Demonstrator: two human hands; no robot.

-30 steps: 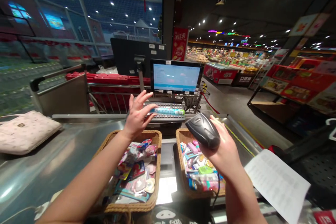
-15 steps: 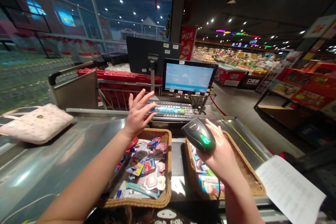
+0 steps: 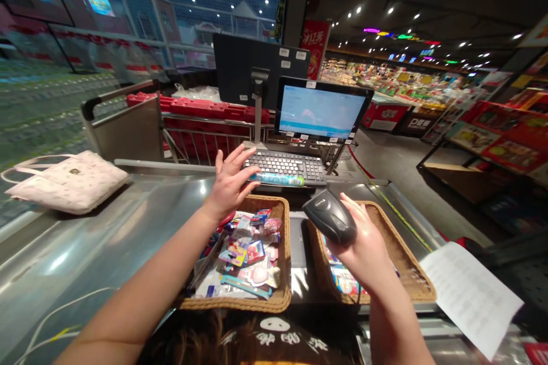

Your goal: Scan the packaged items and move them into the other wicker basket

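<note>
Blue tube (image 3: pixel 280 179), in our head view, is pinched at one end by our left hand (image 3: pixel 231 183) near the keyboard (image 3: pixel 287 163), probably to leave its side bare; our right hand (image 3: pixel 363 239) grips the scanner (image 3: pixel 329 218), presumably angled to face it.

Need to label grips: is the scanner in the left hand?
No, the right hand holds the scanner; the left hand holds a blue tube.
</note>
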